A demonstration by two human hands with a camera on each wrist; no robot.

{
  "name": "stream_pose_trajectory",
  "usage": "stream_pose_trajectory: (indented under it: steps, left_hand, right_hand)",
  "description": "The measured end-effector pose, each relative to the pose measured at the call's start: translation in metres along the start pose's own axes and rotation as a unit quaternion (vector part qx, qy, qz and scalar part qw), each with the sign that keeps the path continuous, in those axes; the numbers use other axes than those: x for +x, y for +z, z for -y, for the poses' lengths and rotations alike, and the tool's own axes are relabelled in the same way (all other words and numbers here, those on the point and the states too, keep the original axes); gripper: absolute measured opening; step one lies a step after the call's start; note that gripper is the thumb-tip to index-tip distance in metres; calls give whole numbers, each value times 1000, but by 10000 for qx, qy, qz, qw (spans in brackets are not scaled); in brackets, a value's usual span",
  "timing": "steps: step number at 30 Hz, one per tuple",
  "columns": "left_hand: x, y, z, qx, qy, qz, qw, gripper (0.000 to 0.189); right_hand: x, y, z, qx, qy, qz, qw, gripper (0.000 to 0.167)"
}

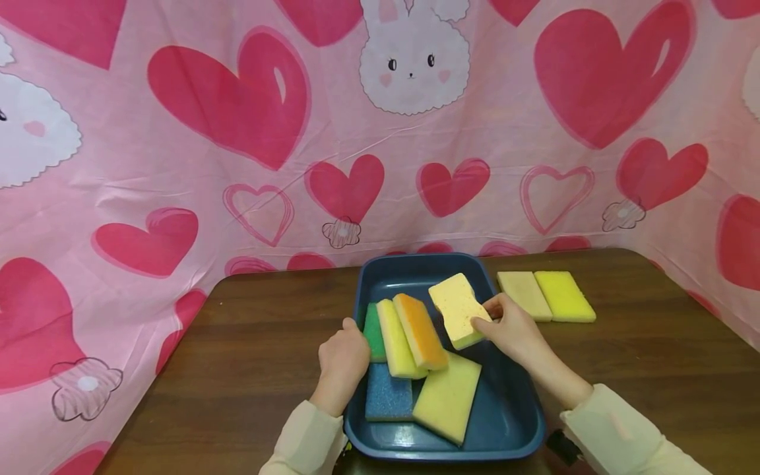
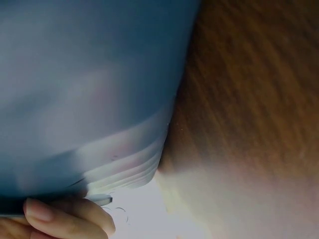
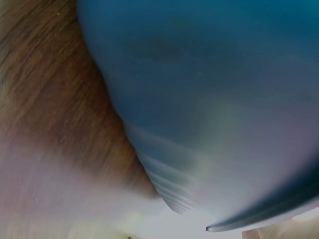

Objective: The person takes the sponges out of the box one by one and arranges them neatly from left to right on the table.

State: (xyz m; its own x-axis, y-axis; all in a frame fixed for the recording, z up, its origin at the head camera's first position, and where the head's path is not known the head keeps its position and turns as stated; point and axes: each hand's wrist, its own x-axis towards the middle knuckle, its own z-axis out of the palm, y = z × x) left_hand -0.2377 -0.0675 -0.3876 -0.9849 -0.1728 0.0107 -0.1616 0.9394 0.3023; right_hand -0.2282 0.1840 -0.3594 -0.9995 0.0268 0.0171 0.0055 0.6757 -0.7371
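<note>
In the head view, my right hand (image 1: 518, 330) pinches a pale yellow, wavy-sided sponge (image 1: 457, 307) between thumb and fingers over the right side of a dark blue tray (image 1: 505, 412). At the tray's left rim my left hand (image 1: 346, 359) grips the edge; its fingers (image 2: 67, 219) curl at the rim in the left wrist view. Inside the tray lie a green sponge (image 1: 373, 336), a yellow sponge (image 1: 396, 343), an orange-topped sponge (image 1: 420, 330), a blue sponge (image 1: 388, 396) and a flat pale yellow sponge (image 1: 449, 399). Several overlap. The right wrist view shows mostly the tray's outer wall (image 3: 199, 114).
On the brown wooden table (image 1: 249, 369), to the right of the tray, a beige sponge (image 1: 522, 295) and a bright yellow sponge (image 1: 564, 297) lie side by side. A pink cloth (image 1: 410, 142) with hearts and rabbits hangs behind the table.
</note>
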Motion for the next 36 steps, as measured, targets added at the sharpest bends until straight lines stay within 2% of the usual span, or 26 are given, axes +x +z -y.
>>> stream_pose_trajectory:
  steps: [13, 21, 26, 36]
  left_hand:
    - [-4, 1, 0, -74, 104, -298, 9995, 11]
    - [-3, 0, 0, -58, 51, -193, 9998, 11]
    - [-3, 0, 0, -101, 75, -251, 9996, 11]
    - [-2, 0, -1, -85, -18, -77, 9999, 13]
  right_hand:
    - [1, -7, -3, 79, -33, -188, 9998, 39]
    - [1, -14, -6, 82, -14, -286, 9996, 41]
    - [3, -18, -7, 244, 37, -380, 9990, 41]
    - [7, -30, -13, 518, 173, -504, 9972, 45]
